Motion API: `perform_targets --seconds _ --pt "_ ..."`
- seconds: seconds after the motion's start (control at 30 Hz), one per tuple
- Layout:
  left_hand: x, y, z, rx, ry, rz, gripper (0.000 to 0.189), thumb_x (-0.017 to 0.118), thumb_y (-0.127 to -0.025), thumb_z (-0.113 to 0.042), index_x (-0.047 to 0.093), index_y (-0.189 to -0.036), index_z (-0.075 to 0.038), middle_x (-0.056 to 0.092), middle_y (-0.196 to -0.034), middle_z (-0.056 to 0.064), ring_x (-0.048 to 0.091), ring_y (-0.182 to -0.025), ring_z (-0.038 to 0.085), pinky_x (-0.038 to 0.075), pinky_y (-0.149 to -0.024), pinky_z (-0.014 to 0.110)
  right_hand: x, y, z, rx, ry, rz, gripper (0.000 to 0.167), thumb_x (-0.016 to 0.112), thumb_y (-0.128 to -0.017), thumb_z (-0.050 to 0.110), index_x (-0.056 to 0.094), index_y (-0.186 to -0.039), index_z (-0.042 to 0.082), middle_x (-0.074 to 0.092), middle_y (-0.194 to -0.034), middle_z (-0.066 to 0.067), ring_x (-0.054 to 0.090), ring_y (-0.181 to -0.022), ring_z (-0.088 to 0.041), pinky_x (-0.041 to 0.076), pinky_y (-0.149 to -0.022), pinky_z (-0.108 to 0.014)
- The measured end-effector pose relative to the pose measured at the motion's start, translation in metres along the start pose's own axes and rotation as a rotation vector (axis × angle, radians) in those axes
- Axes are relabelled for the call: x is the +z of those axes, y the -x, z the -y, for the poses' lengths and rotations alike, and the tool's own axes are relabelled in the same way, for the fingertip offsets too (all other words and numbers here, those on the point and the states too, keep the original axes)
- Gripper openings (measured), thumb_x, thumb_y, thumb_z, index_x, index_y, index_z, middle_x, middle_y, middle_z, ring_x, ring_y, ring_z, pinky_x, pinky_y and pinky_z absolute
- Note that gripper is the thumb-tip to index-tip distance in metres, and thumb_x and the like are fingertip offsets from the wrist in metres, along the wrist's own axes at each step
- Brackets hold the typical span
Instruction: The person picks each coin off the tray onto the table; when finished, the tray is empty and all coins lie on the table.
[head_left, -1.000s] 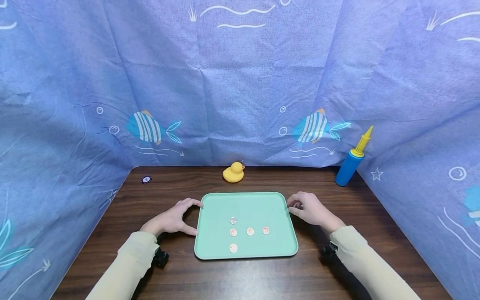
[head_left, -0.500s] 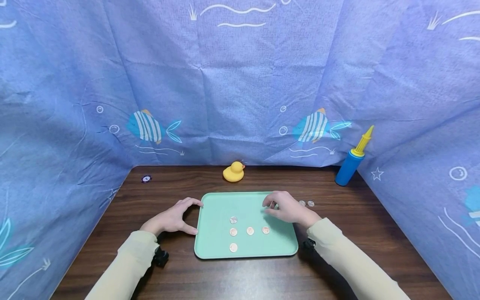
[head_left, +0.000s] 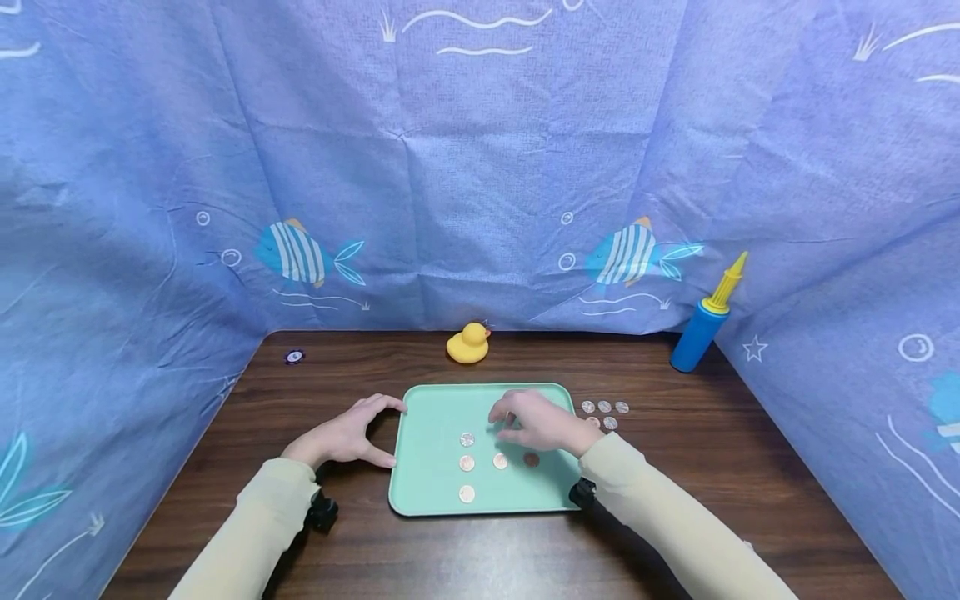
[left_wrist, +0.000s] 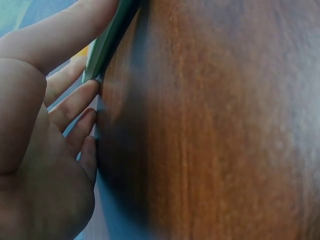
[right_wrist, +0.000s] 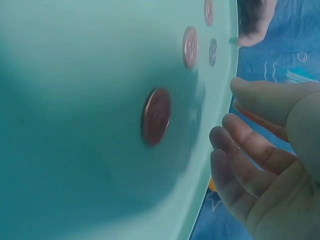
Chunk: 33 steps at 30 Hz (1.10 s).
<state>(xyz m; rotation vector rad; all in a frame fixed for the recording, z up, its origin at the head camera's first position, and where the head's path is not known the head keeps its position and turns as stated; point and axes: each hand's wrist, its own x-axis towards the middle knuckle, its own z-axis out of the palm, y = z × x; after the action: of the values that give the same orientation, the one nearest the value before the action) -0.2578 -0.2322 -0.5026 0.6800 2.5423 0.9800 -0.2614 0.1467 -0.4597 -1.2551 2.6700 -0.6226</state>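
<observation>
A pale green tray (head_left: 435,408) lies on the dark wood table and bears several coins: a silvery one (head_left: 467,439), and copper ones such as the coin (head_left: 500,461) below my fingers. My left hand (head_left: 348,433) rests at the tray's left edge, thumb and index finger spread, their tips at the rim; in the left wrist view its other fingers reach down beside the tray. Over the tray's middle hovers my right hand (head_left: 540,421), fingers loosely bent, thumb and index tips apart with no coin visible between them. The right wrist view shows a copper coin (right_wrist: 156,117) near these fingers.
Right of the tray lie several more coins (head_left: 604,407), partly covered by my right wrist. A yellow rubber duck (head_left: 468,344) sits behind the tray. A poker chip (head_left: 294,357) is at the back left, and a blue hand pump (head_left: 699,337) with a yellow nozzle leans against the curtain (head_left: 480,167).
My right hand has moved left from the tray's right edge to above its middle, uncovering the coins on the table. The left hand and the coins on the tray stay where they were.
</observation>
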Motion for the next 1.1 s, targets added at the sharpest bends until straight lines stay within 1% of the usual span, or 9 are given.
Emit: perform_targets --seconds 0.23,0.43,0.67,0.83,0.97,1.1 --pt "0.000 0.001 -0.001 0.004 -0.009 0.013 0.084 0.091 -0.080 -0.048 0.051 -0.149 -0.020 0.043 -0.157 0.009 0.031 -0.151 0.037 0.030 -0.118 0.064 0.006 -0.016 0.014 0.006 -0.013 0.046 0.025 0.077 -0.096 0.011 0.075 -0.121 0.004 0.074 -0.118 -0.007 0.072 -0.102 -0.024 0.056 -0.092 -0.032" --pt "-0.002 0.002 -0.005 -0.004 0.001 0.014 0.084 0.092 -0.079 -0.046 0.052 -0.148 -0.020 0.044 -0.157 0.010 0.031 -0.151 0.037 0.030 -0.117 0.065 0.013 -0.026 0.019 0.006 -0.029 0.060 0.026 0.078 -0.096 0.010 0.075 -0.121 0.006 0.073 -0.120 -0.007 0.071 -0.103 -0.022 0.056 -0.093 -0.030" --pt "-0.003 0.000 -0.005 0.001 -0.002 0.014 0.083 0.093 -0.079 -0.046 0.052 -0.147 -0.020 0.044 -0.157 0.010 0.031 -0.151 0.037 0.030 -0.118 0.064 0.020 -0.033 0.019 -0.006 -0.037 0.065 0.023 0.079 -0.096 0.012 0.077 -0.118 0.010 0.074 -0.119 -0.004 0.070 -0.103 -0.018 0.056 -0.090 -0.026" --pt "-0.003 0.000 -0.004 0.005 0.001 0.015 0.084 0.092 -0.080 -0.046 0.052 -0.147 -0.019 0.043 -0.157 0.010 0.031 -0.151 0.037 0.029 -0.118 0.064 0.024 -0.038 0.022 0.005 -0.034 0.079 0.023 0.079 -0.096 0.012 0.078 -0.119 0.012 0.074 -0.119 -0.001 0.069 -0.102 -0.013 0.055 -0.089 -0.024" --pt "-0.002 0.000 -0.005 0.006 0.001 0.011 0.084 0.092 -0.080 -0.046 0.051 -0.147 -0.018 0.044 -0.156 0.010 0.031 -0.151 0.037 0.029 -0.118 0.064 0.027 -0.041 0.024 0.028 -0.026 0.090 0.021 0.078 -0.097 0.012 0.078 -0.118 0.013 0.073 -0.117 0.001 0.069 -0.104 -0.010 0.055 -0.090 -0.023" --pt "-0.001 0.001 -0.004 -0.002 0.002 0.008 0.083 0.092 -0.080 -0.046 0.051 -0.147 -0.019 0.044 -0.156 0.010 0.031 -0.151 0.037 0.029 -0.118 0.065 0.030 -0.044 0.023 0.039 0.001 0.096 0.019 0.077 -0.098 0.012 0.078 -0.116 0.014 0.074 -0.112 0.002 0.066 -0.102 -0.006 0.054 -0.090 -0.023"
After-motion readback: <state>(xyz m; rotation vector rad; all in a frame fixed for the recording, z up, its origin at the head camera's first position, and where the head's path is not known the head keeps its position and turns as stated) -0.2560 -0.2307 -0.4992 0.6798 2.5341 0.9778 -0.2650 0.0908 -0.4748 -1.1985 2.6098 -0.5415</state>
